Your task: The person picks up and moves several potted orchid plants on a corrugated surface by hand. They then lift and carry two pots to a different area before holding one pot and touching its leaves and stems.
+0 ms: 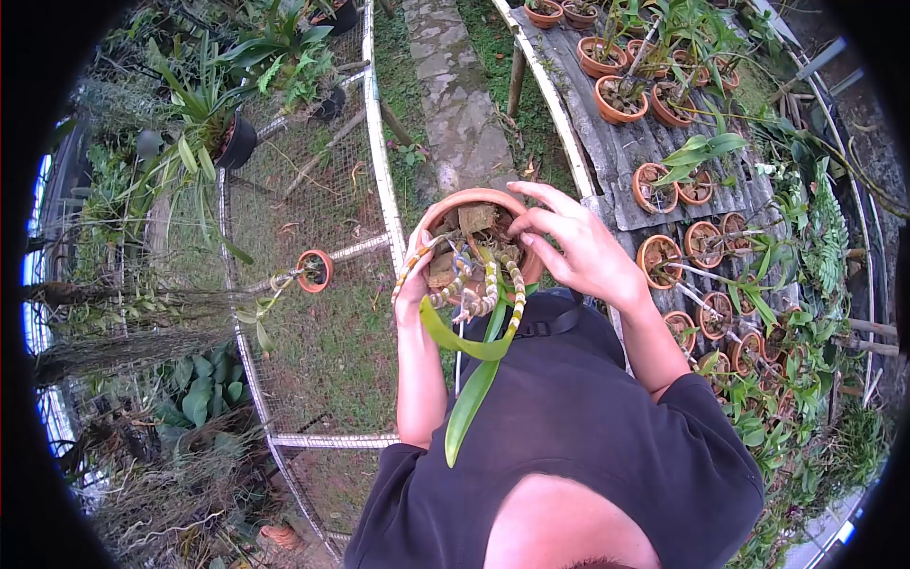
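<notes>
A round terracotta pot (458, 200) is held in front of my dark shirt, its mouth turned up toward me. My left hand (411, 281) is closed around the pot's left side, partly hidden by the plant. My right hand (578, 242) is at the right rim with its fingers apart. One finger stretches over the rim, and lower fingertips reach inside against the brown potting material. Chunks of bark or wood (477, 218) lie in the pot. An orchid-like plant (464, 343) with banded, curved stems and long green leaves hangs over the near rim.
On the right, a corrugated bench (621, 180) carries several potted plants. Wire-mesh benches (313, 237) with pale frames stand on the left, holding a small terracotta pot (314, 271). Black pots (237, 142) with plants are at upper left. A stone path (455, 95) runs ahead between the benches.
</notes>
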Tool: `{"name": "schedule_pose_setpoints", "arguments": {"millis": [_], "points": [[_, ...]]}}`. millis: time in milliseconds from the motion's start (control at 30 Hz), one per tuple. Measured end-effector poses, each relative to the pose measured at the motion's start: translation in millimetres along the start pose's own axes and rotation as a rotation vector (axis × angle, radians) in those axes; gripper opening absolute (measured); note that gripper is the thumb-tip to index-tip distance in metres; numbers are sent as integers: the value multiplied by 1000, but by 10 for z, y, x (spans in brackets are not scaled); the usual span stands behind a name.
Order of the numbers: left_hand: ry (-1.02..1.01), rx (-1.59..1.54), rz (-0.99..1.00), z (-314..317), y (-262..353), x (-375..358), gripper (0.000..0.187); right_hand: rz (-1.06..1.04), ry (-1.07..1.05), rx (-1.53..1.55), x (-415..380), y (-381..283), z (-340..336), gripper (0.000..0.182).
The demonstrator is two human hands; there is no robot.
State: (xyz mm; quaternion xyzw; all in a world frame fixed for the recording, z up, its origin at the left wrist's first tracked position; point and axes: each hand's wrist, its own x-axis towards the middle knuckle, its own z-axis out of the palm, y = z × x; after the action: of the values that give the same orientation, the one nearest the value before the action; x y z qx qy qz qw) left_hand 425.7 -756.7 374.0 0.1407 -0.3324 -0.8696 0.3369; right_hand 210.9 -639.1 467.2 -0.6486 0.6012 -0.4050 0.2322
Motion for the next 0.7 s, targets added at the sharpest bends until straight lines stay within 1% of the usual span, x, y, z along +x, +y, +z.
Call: {"name": "schedule_pose_setpoints", "arguments": {"millis": [67, 100, 133, 233, 267, 333, 433, 467, 533, 567, 633, 700], "points": [[22, 9, -6, 1, 9, 10, 61, -49, 51, -75, -1, -2, -46, 13], [65, 8, -12, 25, 17, 10, 61, -73, 77, -112, -2, -7, -69, 13], [156, 11, -49, 57, 27, 6, 58, -83, 56, -134, 5, -34, -97, 14], [38, 199, 17, 174, 90, 81, 73, -74, 103, -306, -16, -73, -47, 17], [72, 337, 49, 237, 111, 110, 75, -74, 96, -326, -14, -70, -38, 18], [59, 418, 57, 238, 125, 150, 76, -75, 80, -367, -9, -50, -5, 21], [61, 476, 64, 313, 146, 158, 77, 31, 59, -344, -17, 42, 129, 20], [53, 482, 73, 336, 147, 166, 77, 14, 72, -308, -7, 87, 163, 19], [7, 480, 84, 276, 127, 184, 76, 113, -35, -191, 35, 80, 143, 19], [24, 495, 96, 268, 126, 178, 76, 161, -90, -132, 52, 73, 141, 19], [58, 525, 118, 277, 102, 160, 75, 108, 20, -143, 33, 82, 182, 16], [84, 472, 108, 192, 30, 171, 66, 67, 140, -176, 0, 116, 246, 14]]}}
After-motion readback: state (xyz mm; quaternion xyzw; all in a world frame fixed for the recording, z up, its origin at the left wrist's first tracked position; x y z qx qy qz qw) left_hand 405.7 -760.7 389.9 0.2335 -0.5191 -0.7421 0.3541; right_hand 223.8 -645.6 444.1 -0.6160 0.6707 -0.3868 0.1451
